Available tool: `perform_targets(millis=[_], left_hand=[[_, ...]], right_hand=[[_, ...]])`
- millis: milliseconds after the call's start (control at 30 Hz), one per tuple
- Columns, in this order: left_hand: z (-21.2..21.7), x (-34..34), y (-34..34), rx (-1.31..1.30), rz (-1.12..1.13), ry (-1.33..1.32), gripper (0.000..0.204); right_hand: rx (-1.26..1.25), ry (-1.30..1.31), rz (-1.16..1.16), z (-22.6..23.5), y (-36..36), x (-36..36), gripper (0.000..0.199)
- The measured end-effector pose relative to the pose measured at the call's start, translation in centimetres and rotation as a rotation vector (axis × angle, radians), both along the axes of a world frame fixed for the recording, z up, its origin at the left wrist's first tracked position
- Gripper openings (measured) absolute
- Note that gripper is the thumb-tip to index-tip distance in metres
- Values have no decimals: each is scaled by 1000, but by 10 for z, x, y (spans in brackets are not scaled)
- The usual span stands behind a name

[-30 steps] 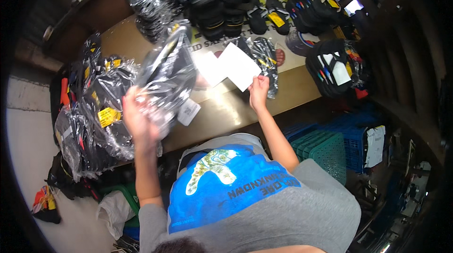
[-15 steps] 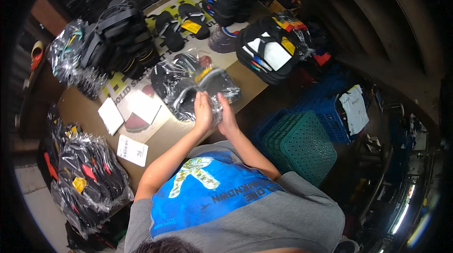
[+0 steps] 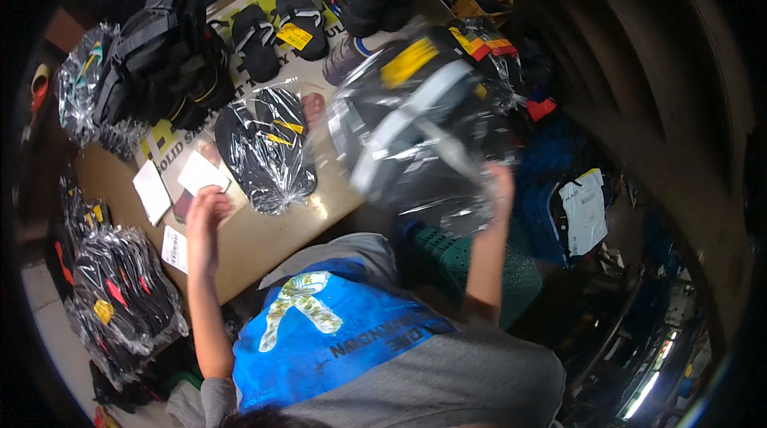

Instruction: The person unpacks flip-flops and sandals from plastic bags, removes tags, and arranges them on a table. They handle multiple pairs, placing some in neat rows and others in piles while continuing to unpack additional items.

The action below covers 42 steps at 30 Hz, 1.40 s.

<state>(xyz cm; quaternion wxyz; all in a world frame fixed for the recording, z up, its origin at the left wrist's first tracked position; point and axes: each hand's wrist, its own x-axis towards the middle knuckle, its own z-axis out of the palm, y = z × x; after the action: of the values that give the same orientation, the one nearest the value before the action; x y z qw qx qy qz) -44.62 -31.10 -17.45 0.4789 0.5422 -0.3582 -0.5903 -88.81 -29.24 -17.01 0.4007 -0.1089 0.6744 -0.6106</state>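
Note:
My right hand [image 3: 497, 200] grips the gathered end of a clear plastic bag with black sandals [image 3: 423, 120] in it, held up over the table's right edge. The bag is smeared by motion; a light strap and a yellow tag show through. My left hand [image 3: 209, 212] is open, its fingertips at the lower edge of a white card [image 3: 201, 172]. Whether they touch it I cannot tell. Another white card [image 3: 152, 192] and a printed label sheet [image 3: 175, 248] lie to its left. Between my hands, a bagged pair of black flip-flops [image 3: 268, 144] lies on the table.
Loose black sandals [image 3: 256, 41] and stacked black footwear [image 3: 164, 57] stand farther back on the table [image 3: 264, 248]. More bagged footwear [image 3: 124, 292] is at the lower left. Green crates [image 3: 451, 256] and a blue crate [image 3: 539, 220] stand right of the table.
My hands have come apart. The right one has lifted the bagged sandals up and to the right; the left one has moved left to the white cards. The bagged flip-flops on the table are now uncovered.

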Motion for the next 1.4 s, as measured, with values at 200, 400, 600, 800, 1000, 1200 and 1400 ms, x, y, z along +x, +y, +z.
perform_targets(millis=[200,400,600,800,1000,1200,1400], left_hand=[[-32,47,54,344,239,26,29],[-39,41,84,424,298,-31,31],[-38,39,99,500,343,-78,32],[-31,46,111,530,392,-188,32],[-35,41,113,589,320,-212,36],[-36,57,139,655,278,-361,37],[-51,67,159,695,337,-313,36]], right_hand=[[-345,-55,-154,43,-48,-157,32],[-500,-64,13,-24,-180,-310,30],[-218,-242,72,-152,-250,-387,28],[86,-251,174,-240,-270,-422,21],[170,-201,129,-239,-279,-443,23],[177,16,72,-176,-255,-365,48],[-248,872,-151,-40,-188,-153,42]])
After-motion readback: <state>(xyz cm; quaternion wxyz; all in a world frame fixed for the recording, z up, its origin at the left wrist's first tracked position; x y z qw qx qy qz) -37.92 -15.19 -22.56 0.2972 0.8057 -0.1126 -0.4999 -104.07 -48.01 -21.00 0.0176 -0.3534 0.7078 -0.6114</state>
